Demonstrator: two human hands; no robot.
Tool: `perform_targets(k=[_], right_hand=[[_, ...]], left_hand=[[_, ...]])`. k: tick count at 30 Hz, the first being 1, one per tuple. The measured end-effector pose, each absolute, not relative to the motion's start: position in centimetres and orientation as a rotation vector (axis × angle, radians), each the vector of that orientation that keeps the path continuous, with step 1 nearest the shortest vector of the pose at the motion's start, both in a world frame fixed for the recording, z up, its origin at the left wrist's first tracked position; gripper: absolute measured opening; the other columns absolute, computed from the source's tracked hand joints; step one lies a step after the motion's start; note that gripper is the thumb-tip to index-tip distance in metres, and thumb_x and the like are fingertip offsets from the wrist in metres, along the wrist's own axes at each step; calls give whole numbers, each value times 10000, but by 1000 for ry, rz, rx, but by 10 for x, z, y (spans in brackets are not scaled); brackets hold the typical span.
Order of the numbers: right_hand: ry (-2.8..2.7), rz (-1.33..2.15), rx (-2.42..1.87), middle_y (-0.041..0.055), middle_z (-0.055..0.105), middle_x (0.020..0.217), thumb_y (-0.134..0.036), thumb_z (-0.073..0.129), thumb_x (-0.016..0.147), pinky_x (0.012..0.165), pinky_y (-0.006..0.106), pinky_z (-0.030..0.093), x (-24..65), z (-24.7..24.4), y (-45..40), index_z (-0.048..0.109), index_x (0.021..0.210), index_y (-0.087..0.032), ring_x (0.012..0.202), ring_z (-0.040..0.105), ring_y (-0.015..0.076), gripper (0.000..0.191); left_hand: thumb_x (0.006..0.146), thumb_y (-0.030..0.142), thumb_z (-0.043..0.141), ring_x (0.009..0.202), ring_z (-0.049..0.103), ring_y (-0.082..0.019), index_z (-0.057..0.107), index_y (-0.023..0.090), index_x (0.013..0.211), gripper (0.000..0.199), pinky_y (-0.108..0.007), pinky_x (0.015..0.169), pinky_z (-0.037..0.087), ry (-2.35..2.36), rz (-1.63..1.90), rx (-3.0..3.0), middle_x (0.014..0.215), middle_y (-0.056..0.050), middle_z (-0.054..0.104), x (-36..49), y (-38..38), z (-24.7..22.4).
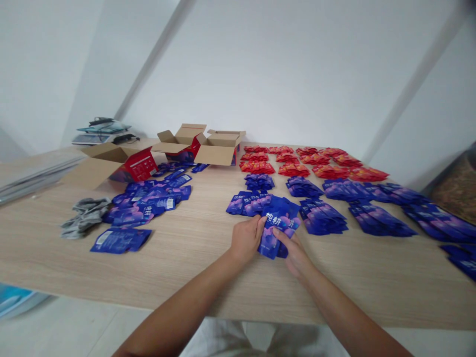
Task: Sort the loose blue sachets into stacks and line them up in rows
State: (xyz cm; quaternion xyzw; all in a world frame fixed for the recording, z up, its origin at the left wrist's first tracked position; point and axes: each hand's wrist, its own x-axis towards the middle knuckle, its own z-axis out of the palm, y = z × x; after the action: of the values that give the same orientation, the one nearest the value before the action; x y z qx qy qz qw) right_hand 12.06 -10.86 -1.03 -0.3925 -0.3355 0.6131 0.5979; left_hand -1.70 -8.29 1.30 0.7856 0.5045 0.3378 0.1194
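Over the front of the table, my left hand and my right hand both grip a small fan of blue snack pouches, printed with white characters and purple fruit. My left fingers close on the left edge, while my right thumb presses on the front pouch. How many pouches are held I cannot tell. Just behind my left hand lies an overlapping row of blue pouches. To the right of my hands is a fanned stack of similar blue pouches.
A loose heap of blue pouches lies at left, beside grey gloves. Open cartons stand behind it. Red pouch stacks line the back right, with more blue stacks at right. A scale sits at the far left.
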Motion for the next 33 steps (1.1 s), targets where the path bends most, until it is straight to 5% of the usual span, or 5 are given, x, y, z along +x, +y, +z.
perform_targets(k=[5, 10, 17, 22, 33], right_hand=[[-788, 1384, -963, 27, 676, 1136, -382, 775, 643, 935, 421, 494, 120, -8, -107, 565, 1161, -254, 1071, 620, 260, 574], [-956, 1174, -1009, 44, 623, 1227, -416, 765, 648, 994, 429, 446, 122, -9, -109, 505, 1226, -255, 1142, 571, 256, 654], [-1416, 787, -1081, 107, 586, 1222, -419, 754, 655, 1012, 464, 414, 148, -22, -114, 467, 1238, -226, 1134, 561, 268, 677], [-1597, 932, -1056, 89, 572, 1225, -387, 672, 761, 1036, 457, 380, 157, -28, -120, 458, 1243, -236, 1165, 531, 241, 549], [-1100, 1016, -1111, 56, 616, 1192, -351, 820, 580, 1020, 460, 394, 158, -27, -123, 458, 1248, -249, 1133, 563, 259, 767]], left_hand=[[961, 404, 298, 967, 560, -195, 517, 167, 984, 323, -351, 873, 436, 1379, 1277, 2090, 988, -86, 587, -16, -87, 7], [931, 411, 403, 1323, 359, -237, 118, 164, 1428, 624, -441, 1088, 304, 1087, 1241, 1957, 1435, -165, 339, -14, -96, 0], [832, 471, 565, 1361, 287, -313, -38, 159, 1468, 930, -488, 1108, 270, 847, 1112, 2259, 1493, -196, 235, -34, -94, -5], [812, 439, 608, 1360, 293, -282, -156, 167, 1454, 1034, -467, 1107, 274, 712, 823, 2128, 1505, -200, 190, -40, -93, -24], [796, 338, 600, 1287, 402, -242, 215, 186, 1409, 740, -428, 1091, 299, 863, 1062, 1421, 1413, -123, 401, 17, -123, -19]])
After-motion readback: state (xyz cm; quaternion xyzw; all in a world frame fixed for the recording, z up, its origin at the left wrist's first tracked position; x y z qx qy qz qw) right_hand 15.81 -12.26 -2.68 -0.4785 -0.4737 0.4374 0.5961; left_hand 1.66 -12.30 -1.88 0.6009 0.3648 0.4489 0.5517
